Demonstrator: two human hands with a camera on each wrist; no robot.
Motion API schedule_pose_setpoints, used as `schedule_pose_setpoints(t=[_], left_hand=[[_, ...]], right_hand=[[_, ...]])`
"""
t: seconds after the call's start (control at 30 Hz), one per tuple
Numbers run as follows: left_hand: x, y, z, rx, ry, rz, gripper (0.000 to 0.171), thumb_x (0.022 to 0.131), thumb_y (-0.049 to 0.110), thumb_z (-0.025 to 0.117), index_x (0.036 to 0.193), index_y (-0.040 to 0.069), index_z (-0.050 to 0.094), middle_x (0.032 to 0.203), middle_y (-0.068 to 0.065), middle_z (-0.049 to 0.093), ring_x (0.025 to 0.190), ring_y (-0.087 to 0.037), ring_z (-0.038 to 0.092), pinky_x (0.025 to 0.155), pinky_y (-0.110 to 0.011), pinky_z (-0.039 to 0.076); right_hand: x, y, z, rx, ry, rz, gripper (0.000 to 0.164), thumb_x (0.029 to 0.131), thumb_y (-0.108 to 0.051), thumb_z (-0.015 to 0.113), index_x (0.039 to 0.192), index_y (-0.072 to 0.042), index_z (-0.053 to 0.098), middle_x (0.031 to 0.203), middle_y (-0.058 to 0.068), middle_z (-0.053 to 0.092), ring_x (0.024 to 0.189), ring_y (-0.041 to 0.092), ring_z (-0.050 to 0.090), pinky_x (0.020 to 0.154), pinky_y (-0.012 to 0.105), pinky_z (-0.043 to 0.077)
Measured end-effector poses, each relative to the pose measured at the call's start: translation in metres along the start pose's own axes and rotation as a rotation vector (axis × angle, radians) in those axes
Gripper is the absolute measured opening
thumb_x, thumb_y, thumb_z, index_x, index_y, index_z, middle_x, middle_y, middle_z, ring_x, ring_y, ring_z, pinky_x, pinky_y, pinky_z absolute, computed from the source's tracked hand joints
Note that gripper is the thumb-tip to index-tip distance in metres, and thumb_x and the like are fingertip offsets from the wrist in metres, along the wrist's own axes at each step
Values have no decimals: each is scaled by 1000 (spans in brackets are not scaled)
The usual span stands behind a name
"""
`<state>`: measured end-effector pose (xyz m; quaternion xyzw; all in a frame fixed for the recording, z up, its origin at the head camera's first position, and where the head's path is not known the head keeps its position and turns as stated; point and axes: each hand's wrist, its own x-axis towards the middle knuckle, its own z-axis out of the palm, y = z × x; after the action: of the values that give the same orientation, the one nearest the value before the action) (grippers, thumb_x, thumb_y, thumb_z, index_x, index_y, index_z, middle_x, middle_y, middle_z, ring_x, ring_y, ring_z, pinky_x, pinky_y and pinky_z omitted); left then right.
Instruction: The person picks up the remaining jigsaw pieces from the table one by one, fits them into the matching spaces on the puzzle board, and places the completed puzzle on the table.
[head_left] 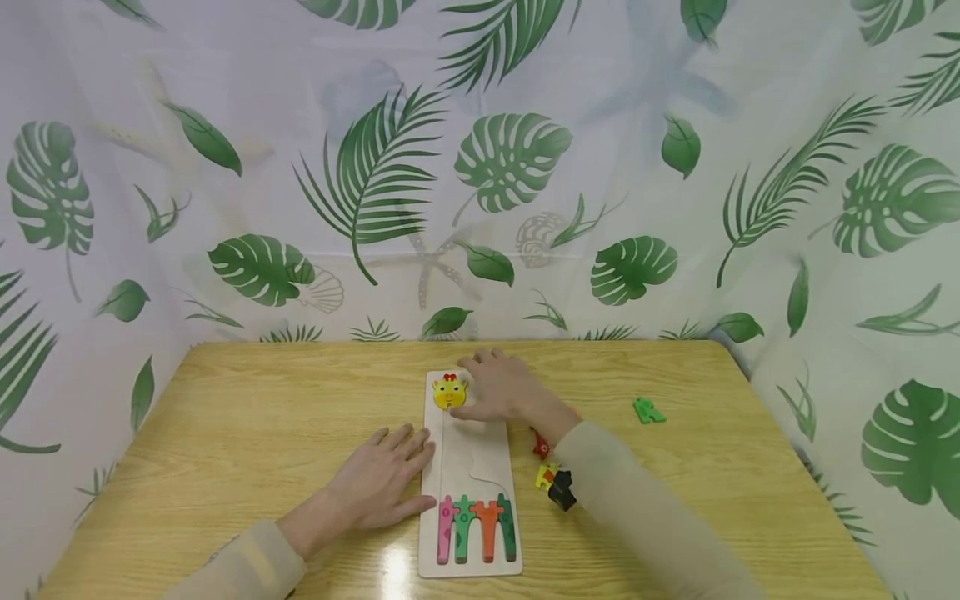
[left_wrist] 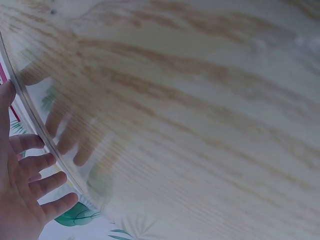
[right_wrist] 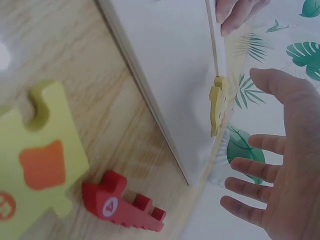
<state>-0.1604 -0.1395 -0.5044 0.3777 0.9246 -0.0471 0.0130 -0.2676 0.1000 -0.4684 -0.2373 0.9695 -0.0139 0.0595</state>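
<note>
A white puzzle board point(head_left: 456, 454) lies upright-lengthwise on the table. A yellow giraffe head piece point(head_left: 449, 393) sits in its top end, and pink point(head_left: 446, 530), green point(head_left: 462, 533), orange point(head_left: 488, 533) and dark green leg pieces point(head_left: 507, 530) fill its lower end. My left hand point(head_left: 378, 479) rests with spread fingers along the board's left edge, thumb at the rim. Over the top right of the board is my right hand point(head_left: 501, 388), fingers extended beside the giraffe head. In the right wrist view that hand point(right_wrist: 287, 165) holds nothing, its fingers apart from the head piece point(right_wrist: 216, 106).
To the board's right lie a red piece point(head_left: 541, 446), a yellow piece with an orange patch point(head_left: 547, 477) and a black piece point(head_left: 562, 492), partly under my right forearm. A green piece point(head_left: 648, 411) lies farther right. A leaf-print curtain point(head_left: 480, 167) hangs behind the table.
</note>
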Motion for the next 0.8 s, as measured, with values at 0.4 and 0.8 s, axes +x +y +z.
schedule_pose_setpoints(t=[0.4,0.8], left_hand=[[1,-1,1,6,6,4,77,104,69,44,156,13,52,164,-11,50,150,-36,51,121,-55,47],[1,-1,1,-8,-11,-1,77,104,69,44,157,14,52,165,-11,49,151,-36,50,122,-56,46]], right_hand=[[-14,12,-16,28,31,-7,88,90,-67,68,157,-13,50,153,16,56,140,37,56,115,54,52],[-28,20,-24,41,45,-12,88,91,-67,68,159,-15,47,158,16,53,145,39,52,117,57,49]])
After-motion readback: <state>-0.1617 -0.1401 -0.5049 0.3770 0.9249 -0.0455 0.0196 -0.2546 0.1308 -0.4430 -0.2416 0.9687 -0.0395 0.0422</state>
